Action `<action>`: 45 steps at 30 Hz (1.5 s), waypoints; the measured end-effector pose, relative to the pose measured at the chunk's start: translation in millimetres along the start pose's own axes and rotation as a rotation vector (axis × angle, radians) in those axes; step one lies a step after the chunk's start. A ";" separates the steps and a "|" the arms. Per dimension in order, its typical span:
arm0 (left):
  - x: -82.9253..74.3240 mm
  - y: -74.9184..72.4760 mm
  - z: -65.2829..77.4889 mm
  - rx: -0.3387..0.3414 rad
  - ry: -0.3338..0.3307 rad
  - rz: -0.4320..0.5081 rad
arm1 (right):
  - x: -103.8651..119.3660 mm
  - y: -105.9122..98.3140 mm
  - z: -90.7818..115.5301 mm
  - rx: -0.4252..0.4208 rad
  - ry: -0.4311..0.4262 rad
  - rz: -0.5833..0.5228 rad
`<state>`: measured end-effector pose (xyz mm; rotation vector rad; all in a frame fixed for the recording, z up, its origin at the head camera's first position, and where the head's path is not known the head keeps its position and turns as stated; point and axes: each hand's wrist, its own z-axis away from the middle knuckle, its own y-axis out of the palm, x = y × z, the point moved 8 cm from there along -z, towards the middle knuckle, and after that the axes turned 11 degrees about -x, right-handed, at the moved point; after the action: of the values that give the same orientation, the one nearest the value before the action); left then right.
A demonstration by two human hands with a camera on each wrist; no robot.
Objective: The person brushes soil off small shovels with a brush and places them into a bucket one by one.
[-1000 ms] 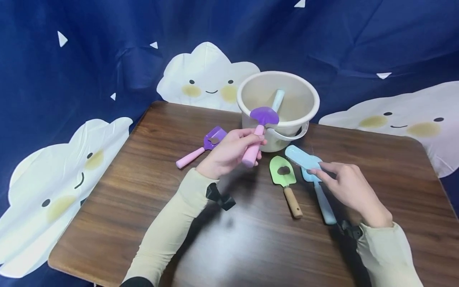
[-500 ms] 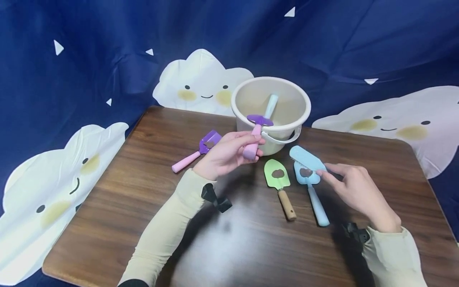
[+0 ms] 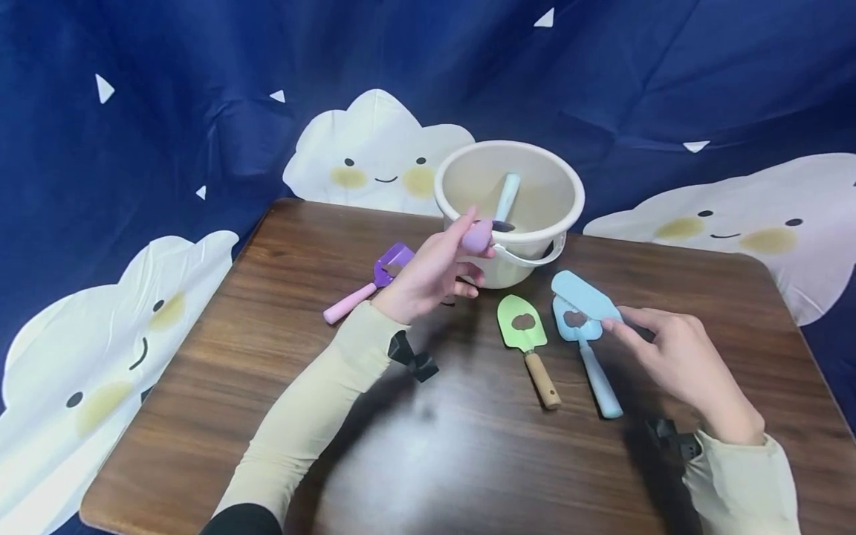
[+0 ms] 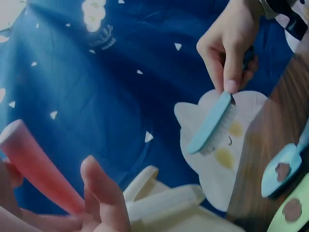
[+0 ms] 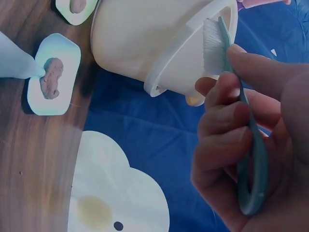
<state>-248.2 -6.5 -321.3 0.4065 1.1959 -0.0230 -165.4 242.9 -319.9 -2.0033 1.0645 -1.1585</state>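
At the near rim of the white bucket (image 3: 446,186), my left hand (image 3: 428,275) grips the pink handle (image 3: 478,236) of a purple trowel. The handle's end points back toward me, and the blade is mostly hidden behind it. My right hand (image 3: 682,360) holds a light blue brush (image 3: 588,297) with white bristles (image 5: 215,48), raised above a blue trowel (image 3: 598,379). That trowel lies on the table with a brown lump (image 5: 52,77) on its blade. Left of it lies a green trowel (image 3: 511,338) with a wooden handle and its own brown lump.
Inside the bucket a light blue handle (image 3: 508,195) leans upward. A second purple trowel (image 3: 354,301) with a pink handle lies left on the wooden table (image 3: 221,386), partly behind my left hand. A dark blue cloth (image 3: 200,44) with white clouds hangs behind the table.
My left hand has tipped the purple trowel, its handle end rising and its blade dropping toward the bucket. My right hand has shifted slightly right with the brush.
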 end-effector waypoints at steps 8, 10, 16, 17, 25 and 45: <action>-12.0 -23.0 9.9 -0.027 0.086 -0.114 | 6.1 6.7 -0.3 0.032 0.015 -0.012; -11.2 -37.1 11.8 -0.070 0.119 -0.223 | 7.9 7.7 -0.7 0.036 0.016 -0.014; -10.4 -98.2 15.6 -0.212 0.234 -0.718 | 16.4 9.2 -2.6 0.017 -0.009 -0.018; -9.6 -110.6 16.2 -0.236 0.249 -0.812 | 18.3 9.3 -3.3 0.012 -0.016 -0.019; 19.2 -189.6 14.1 -0.336 0.168 -1.306 | 33.3 12.8 -10.4 0.017 -0.029 -0.034; 61.0 -197.8 -13.0 -0.305 0.058 -1.295 | 34.2 22.8 -15.8 0.069 -0.040 -0.056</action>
<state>-282.5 -173.9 -438.8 -0.6851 1.3160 -0.9330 -176.9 200.6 -316.4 -2.0054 0.9409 -1.1638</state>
